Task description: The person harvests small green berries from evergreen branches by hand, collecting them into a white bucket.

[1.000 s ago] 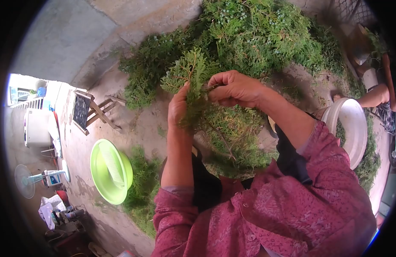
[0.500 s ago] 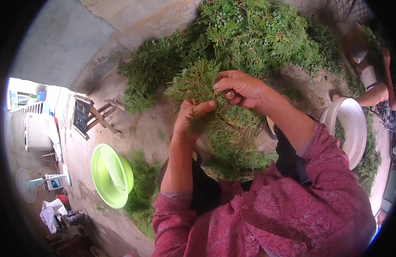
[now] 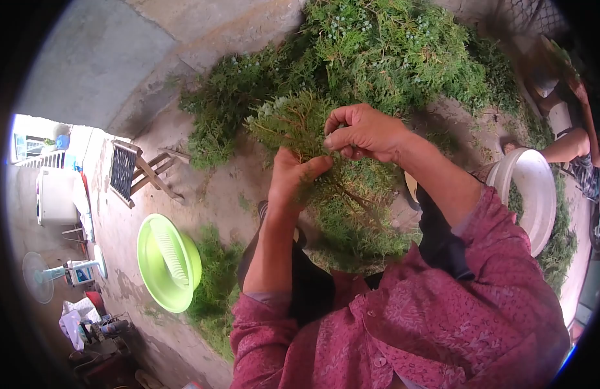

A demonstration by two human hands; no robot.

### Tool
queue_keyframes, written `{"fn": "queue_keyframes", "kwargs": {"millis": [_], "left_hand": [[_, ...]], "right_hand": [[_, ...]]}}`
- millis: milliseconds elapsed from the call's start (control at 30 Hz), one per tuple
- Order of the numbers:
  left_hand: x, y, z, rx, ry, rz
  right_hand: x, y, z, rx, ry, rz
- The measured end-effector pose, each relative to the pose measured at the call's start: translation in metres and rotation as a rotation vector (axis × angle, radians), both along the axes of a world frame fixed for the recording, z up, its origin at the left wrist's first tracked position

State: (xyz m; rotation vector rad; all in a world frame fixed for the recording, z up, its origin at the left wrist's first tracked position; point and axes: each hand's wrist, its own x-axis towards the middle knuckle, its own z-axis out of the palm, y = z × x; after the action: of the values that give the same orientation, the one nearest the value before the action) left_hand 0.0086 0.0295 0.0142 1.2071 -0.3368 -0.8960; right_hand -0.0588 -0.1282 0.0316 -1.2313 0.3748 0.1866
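Observation:
My left hand [image 3: 295, 178] is closed around a leafy evergreen branch [image 3: 288, 126] with flat, scaly green sprays. The branch's thin brown stem trails down to the right, below my hands. Close to the upper sprays, my right hand [image 3: 368, 135] is pinched, thumb against curled fingers, at the branch's right side. Whatever lies between those fingertips is too small to make out. Behind both hands rises a large heap of cut evergreen branches [image 3: 391, 58], some dotted with pale bluish cones. More loose green sprigs [image 3: 358, 236] lie on the ground between my legs.
A lime-green basin [image 3: 147, 259] with a ridged washboard stands on the concrete at left, beside a green pile [image 3: 212, 279]. A folding stool [image 3: 141, 175] and a fan [image 3: 44, 275] are farther left. At right are a white tub [image 3: 540, 201] and another person's leg [image 3: 566, 144].
The branch has tilted in my left hand, its stem now showing at lower right. My right hand has shifted slightly, fingers still pinched. The other person's arm at right has moved.

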Motion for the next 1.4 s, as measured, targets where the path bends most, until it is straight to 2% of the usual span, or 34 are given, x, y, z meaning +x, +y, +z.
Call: {"fn": "queue_keyframes", "kwargs": {"millis": [100,167,200,267,333,367,433,500,567,767,833,967,1000,1033,1167,1233,1333,1400], "left_hand": [[0.004,0.003,-0.011,0.018,-0.133,-0.051],[-0.002,0.001,-0.019,0.143,-0.198,0.081],[-0.002,0.002,-0.02,0.146,-0.196,0.08],[-0.001,0.004,-0.012,-0.056,0.03,0.064],[0.004,0.008,-0.006,-0.06,0.122,0.073],[0.006,0.01,-0.004,-0.068,0.213,0.089],[0.008,0.008,0.002,-0.141,0.232,0.073],[0.008,0.007,0.001,-0.211,0.256,0.053],[0.009,0.006,-0.006,-0.223,0.168,0.048],[0.01,0.009,-0.001,-0.149,0.233,0.09],[0.011,0.01,-0.009,-0.169,0.23,0.076],[0.009,0.01,-0.009,-0.212,0.235,0.04],[0.01,0.011,-0.007,-0.213,0.234,0.041],[0.011,0.012,-0.006,-0.188,0.199,0.022],[0.006,0.017,0.008,-0.054,0.181,-0.01],[0.01,0.019,-0.003,-0.097,0.167,0.036],[0.023,0.025,-0.014,-0.201,0.171,0.035],[0.027,0.025,-0.013,-0.266,0.186,-0.004]], "right_hand": [[-0.005,0.001,0.004,0.064,0.043,0.014],[-0.01,-0.013,0.014,0.465,-0.161,0.09],[-0.01,-0.015,0.016,0.468,-0.159,0.089],[-0.014,-0.018,0.018,0.552,-0.152,-0.04],[-0.015,-0.015,0.019,0.497,-0.162,-0.019],[-0.015,-0.013,0.02,0.37,-0.131,0.012],[-0.015,-0.014,0.016,0.152,-0.1,0.054],[-0.012,-0.01,0.009,0.107,-0.062,0.035],[-0.008,-0.005,0.004,0.059,-0.024,0.013],[-0.005,0.009,0.002,0.026,-0.091,0.022],[-0.005,0.011,0.003,-0.096,-0.135,-0.017],[-0.002,0.013,0.0,-0.042,-0.167,0.035],[-0.002,0.012,0.003,0.041,-0.08,0.052],[-0.002,0.011,0.006,0.123,0.006,0.07],[-0.007,-0.002,0.015,0.132,0.024,0.056],[-0.008,-0.019,0.014,0.464,-0.236,0.04],[-0.012,-0.016,0.017,0.471,-0.212,-0.073],[-0.012,-0.014,0.011,0.454,-0.216,-0.039]]}}
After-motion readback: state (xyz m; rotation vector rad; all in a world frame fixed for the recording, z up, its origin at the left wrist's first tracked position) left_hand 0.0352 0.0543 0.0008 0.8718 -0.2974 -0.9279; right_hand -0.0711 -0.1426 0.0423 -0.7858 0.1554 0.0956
